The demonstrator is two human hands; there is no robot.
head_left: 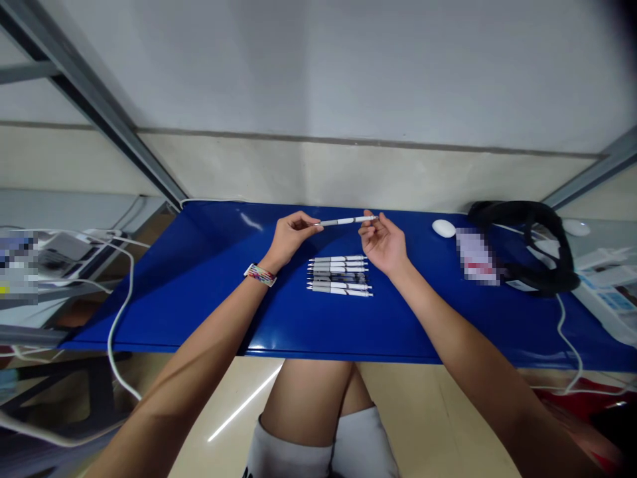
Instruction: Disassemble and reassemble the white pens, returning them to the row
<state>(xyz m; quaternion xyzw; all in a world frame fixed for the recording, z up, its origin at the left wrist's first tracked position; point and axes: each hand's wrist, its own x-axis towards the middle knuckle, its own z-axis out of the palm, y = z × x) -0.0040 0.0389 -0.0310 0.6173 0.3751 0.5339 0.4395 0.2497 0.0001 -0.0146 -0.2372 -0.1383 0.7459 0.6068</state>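
A white and grey pen (347, 220) is held level above the blue table, a dark band near its middle. My left hand (292, 236) pinches its grey tip end between thumb and forefinger. At the white push-button end, my right hand (384, 244) has thumb and forefinger closed about the pen, the palm turned up and the other fingers curled. Just below the hands, several similar pens (338, 288) lie side by side in a row, tips pointing left. The ones in the middle of the row look darker. A colourful woven watch band circles my left wrist.
The blue table (213, 299) meets a pale wall at the back. Right of my hand are a white mouse (444, 228), a blurred-out packet (476, 257) and a black headset strap (540, 285). White cables (130, 285) hang at both sides; grey metal posts stand at the corners.
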